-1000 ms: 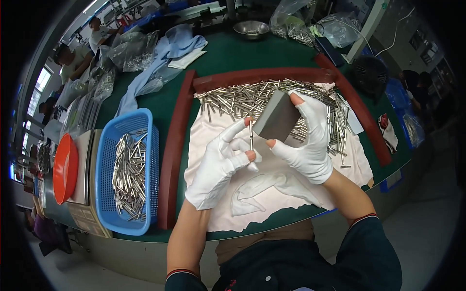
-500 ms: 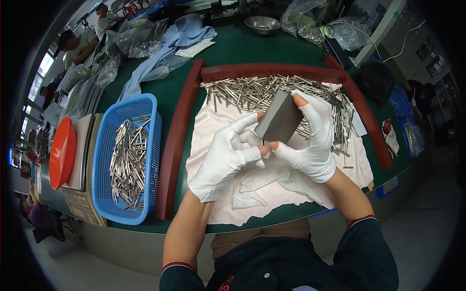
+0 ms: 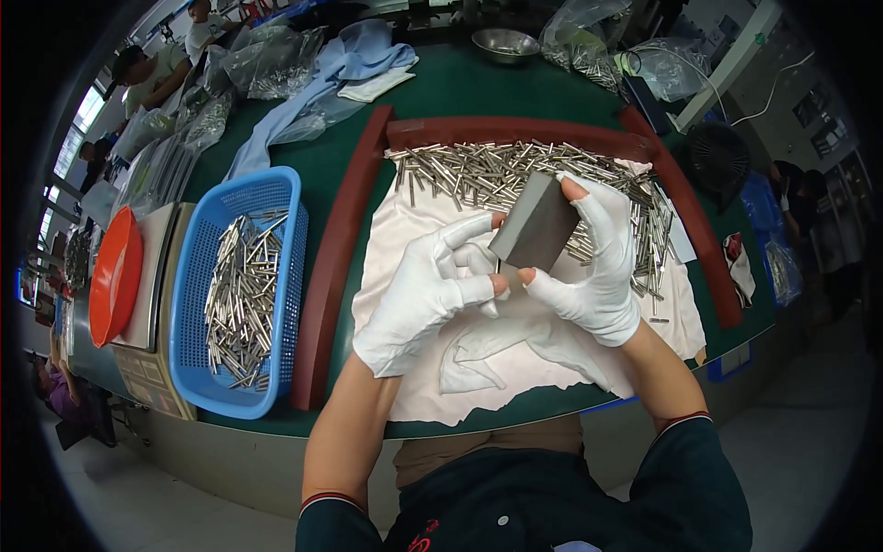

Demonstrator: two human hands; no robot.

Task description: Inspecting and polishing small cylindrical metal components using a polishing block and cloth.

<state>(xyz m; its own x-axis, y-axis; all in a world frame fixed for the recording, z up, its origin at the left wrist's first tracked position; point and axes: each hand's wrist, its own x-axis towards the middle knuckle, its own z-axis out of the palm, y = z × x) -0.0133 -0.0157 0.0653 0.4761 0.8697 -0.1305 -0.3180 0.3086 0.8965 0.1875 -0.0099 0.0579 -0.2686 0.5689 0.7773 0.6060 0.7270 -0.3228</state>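
Observation:
My right hand [image 3: 598, 267], in a white glove with bare fingertips, grips a dark grey rectangular block [image 3: 541, 225], tilted, between its fingers and thumb. Close to the block's left side is my left hand [image 3: 428, 285], gloved the same way. Its index finger and thumb curl toward each other; a thin sliver shows by the thumb, too small to name. Beneath both hands a crumpled white cloth [image 3: 478, 354] lies on a pale pink cloth [image 3: 391, 267]. Many thin metal pins [image 3: 469, 175] are heaped on the pink cloth beyond the block and to its right.
Dark red rails [image 3: 342, 248] border the cloth on the green table [image 3: 451, 83]. Left of them stand a blue basket [image 3: 292, 304] of pins, a scale [image 3: 152, 304] and an orange tray [image 3: 115, 276]. A metal bowl [image 3: 506, 46] and bagged parts [image 3: 267, 69] lie farther back. People work beyond.
The grey block in my right hand has shifted slightly right, away from my left fingers. The gap between my two thumbs has widened a little. The view has shifted slightly.

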